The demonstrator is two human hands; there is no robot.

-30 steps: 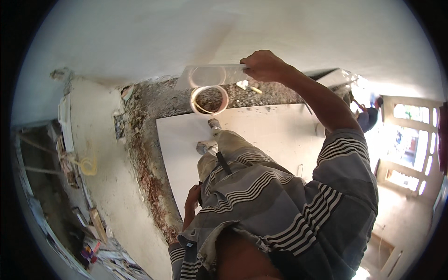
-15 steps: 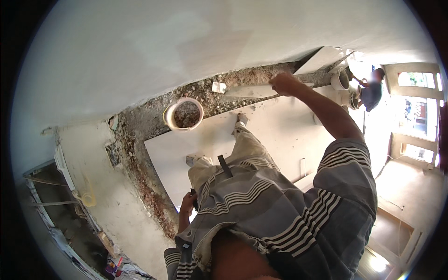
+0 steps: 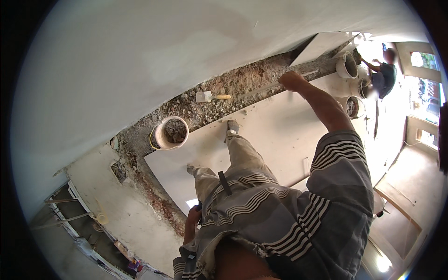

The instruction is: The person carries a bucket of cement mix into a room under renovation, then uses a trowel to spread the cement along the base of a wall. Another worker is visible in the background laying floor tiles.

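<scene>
1 trowel [image 3: 204,97], 3 buckets [image 3: 342,71] near right hand [image 3: 293,82], fingers closed around thin strip [image 3: 310,73]; left hand [image 3: 192,218] grip unclear

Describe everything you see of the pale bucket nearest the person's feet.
The bucket is round, whitish and plastic-looking, open at the top, with a thin yellowish carrying handle drooping at its lower left. Dark, lumpy material lies inside; how deep is unclear. It sits by the strip of rubble, beside the white board's near-left end; its exact footing is hidden. Neither the left hand nor the right hand touches it.
</scene>
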